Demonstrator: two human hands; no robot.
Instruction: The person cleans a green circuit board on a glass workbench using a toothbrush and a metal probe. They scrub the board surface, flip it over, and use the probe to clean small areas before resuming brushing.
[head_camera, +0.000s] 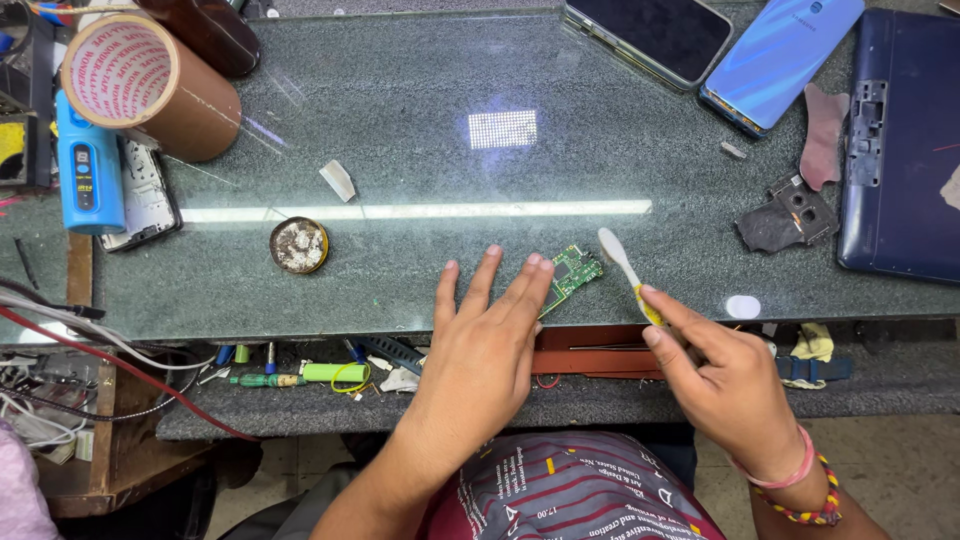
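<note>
I note the left hand (487, 335) lying flat and open, fingertips pinning the green circuit board (573, 274) at lower centre. My right hand (715, 370) pinches a toothbrush (625, 270); hard strokes risk flicking the lightly held board off the glass surface (420, 170).

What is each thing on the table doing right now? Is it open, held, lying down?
left hand: flat, fingertips pinning the board
green circuit board: lying flat on the glass
right hand: gripping the brush handle
white brush: held, head raised beside the board
round tin: open, no lid on
tape roll: lying on its side
blue phone: face down
</note>
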